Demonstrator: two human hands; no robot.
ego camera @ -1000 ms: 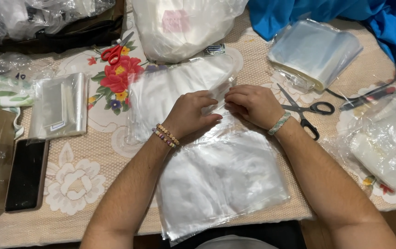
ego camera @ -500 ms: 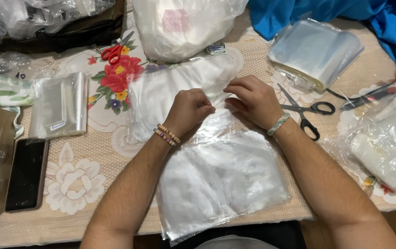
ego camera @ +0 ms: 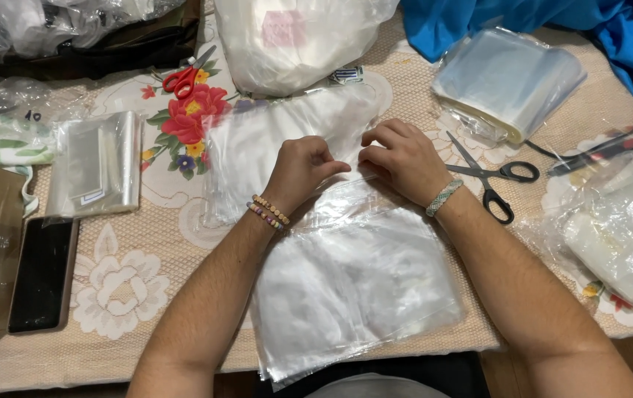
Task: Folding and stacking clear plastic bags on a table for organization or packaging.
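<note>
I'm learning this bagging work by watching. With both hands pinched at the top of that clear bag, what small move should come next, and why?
Probably draw the two hands slightly apart to open or flatten the bag's top edge. The left hand and right hand both pinch the upper edge of the clear plastic bag, nearly touching, and the film between them looks bunched. The bag lies flat on a stack of similar bags.

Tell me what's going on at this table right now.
A person's left hand and right hand pinch the top edge of a clear plastic bag lying flat on a floral tablecloth. Black scissors lie just right of the hands, a stack of clear bags beyond them, and a phone at far left.
</note>
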